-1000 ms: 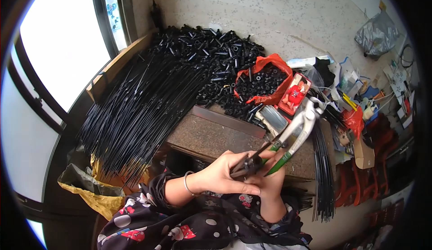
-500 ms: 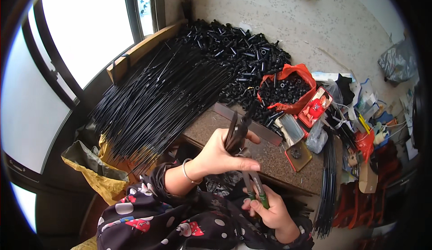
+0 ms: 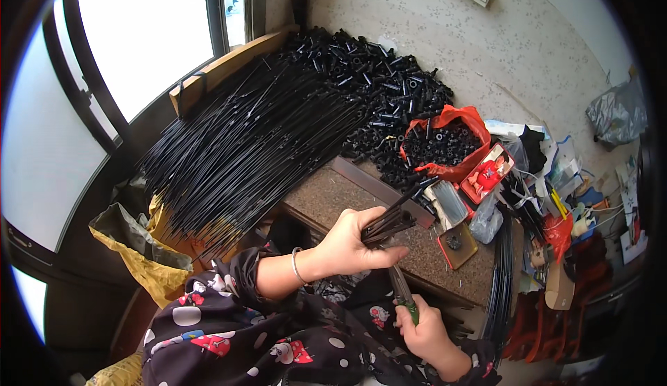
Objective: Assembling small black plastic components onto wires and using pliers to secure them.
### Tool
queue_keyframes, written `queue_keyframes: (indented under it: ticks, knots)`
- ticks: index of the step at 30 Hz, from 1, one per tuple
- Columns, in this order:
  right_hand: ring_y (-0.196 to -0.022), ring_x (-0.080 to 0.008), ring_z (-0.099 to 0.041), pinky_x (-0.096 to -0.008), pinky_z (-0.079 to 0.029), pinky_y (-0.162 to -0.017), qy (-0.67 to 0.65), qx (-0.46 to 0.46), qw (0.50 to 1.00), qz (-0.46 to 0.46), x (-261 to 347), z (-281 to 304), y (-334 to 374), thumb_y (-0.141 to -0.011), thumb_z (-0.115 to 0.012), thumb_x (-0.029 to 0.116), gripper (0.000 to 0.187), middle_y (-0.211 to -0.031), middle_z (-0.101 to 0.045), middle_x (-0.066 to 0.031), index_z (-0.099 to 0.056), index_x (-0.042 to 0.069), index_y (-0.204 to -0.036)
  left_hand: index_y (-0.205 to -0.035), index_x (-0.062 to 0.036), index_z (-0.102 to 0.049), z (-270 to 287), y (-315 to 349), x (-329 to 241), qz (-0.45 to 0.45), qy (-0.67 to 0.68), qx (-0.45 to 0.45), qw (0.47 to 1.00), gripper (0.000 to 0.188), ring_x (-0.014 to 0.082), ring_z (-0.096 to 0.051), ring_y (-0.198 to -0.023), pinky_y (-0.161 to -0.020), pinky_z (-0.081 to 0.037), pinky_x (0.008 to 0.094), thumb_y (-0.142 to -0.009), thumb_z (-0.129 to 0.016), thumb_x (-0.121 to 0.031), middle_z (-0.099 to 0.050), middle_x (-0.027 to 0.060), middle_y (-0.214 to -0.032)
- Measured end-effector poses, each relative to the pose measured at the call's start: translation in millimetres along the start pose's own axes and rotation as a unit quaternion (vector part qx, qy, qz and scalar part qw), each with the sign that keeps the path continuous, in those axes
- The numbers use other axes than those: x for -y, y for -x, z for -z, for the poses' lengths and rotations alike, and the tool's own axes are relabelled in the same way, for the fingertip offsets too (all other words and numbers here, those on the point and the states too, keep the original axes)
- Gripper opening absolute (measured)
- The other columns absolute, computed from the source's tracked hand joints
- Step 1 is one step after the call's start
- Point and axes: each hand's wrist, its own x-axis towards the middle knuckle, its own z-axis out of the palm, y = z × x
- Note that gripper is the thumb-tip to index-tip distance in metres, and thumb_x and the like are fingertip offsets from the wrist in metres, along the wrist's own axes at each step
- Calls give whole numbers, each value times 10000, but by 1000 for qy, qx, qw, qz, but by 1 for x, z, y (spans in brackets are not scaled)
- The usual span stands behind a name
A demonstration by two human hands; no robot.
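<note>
- Bundle of thin black rods [image 3: 388, 223]: held in your left hand [image 3: 351, 243], above the near edge of the brown stone slab [image 3: 326, 195]. The rod ends stick out up and to the right, past your thumb, toward the metal bar [image 3: 379, 190] lying on the slab.
- Left hand: fingers curled tight round the bundle, thumb laid along its top. A thin bracelet [image 3: 295, 266] sits on the wrist.
- Right hand [image 3: 424, 330]: lower and closer to your body, fingers wrapped shut round the green handle of a cutting tool [image 3: 403, 290]. The tool's metal part rises to just under the left hand; whether it touches the rods cannot be told.
- Large heap of long black rods [image 3: 243, 143]: fanned out left of the slab, running from the wooden board [image 3: 229, 66] by the window down toward the yellow bag [image 3: 142, 261].
- Pile of short black tubes [image 3: 379, 87]: behind the slab, against the speckled wall, spilling to the slab's far edge.
- Red bag [image 3: 448, 143]: open, filled with small black pieces, right of the tube pile.
- Small brown tray [image 3: 457, 245]: on the slab's right part, one dark piece in it.
- Red-and-white box [image 3: 488, 174]: just beside the red bag, lower right.
- Curved run of black rods [image 3: 501, 282]: hanging along the slab's right end.
- Sleeves: dark fabric with red and white print, on both your forearms.
</note>
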Motion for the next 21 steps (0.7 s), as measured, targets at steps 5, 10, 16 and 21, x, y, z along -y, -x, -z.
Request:
queue_keyframes:
  ticks: [5,10,16,21]
  knots:
    - [-541,-148,-534,-230,-450,-548,-71,-77,984,144,-6,-23,-7,-901,-482,73,311,-719,-595,-76,-484,-52,-1186,-771,-43,-589,-4,-3,-17,-24,53,-18,998,209,75,-438,-552,-510,-372,200,-644,-751,-83,-557,-9,-663]
    - [-524,-144,-526,-237,-445,-520,66,-174,948,259,3,-31,-14,-884,-494,62,322,-713,-594,-62,-485,-59,-1183,-788,-48,-584,-5,0,-29,8,113,-38,993,238,76,-453,-571,-521,-381,202,-634,-761,-86,-573,-4,-699]
    - [-764,-260,-641,-313,-505,-668,61,-140,975,161,-4,-38,-7,-813,-573,-13,410,-1138,-599,-169,-474,-61,-1208,-724,-63,-558,-9,1,-20,-56,87,-47,994,242,53,-385,-482,-455,-326,190,-629,-777,-98,-506,-44,-575]
    - [-516,-152,-523,-246,-434,-509,150,-272,893,325,-4,-38,-21,-844,-536,30,343,-723,-596,-69,-502,-57,-1174,-719,-60,-553,-6,2,-30,-37,136,-34,989,250,55,-393,-483,-458,-333,189,-623,-781,-99,-512,-39,-582]
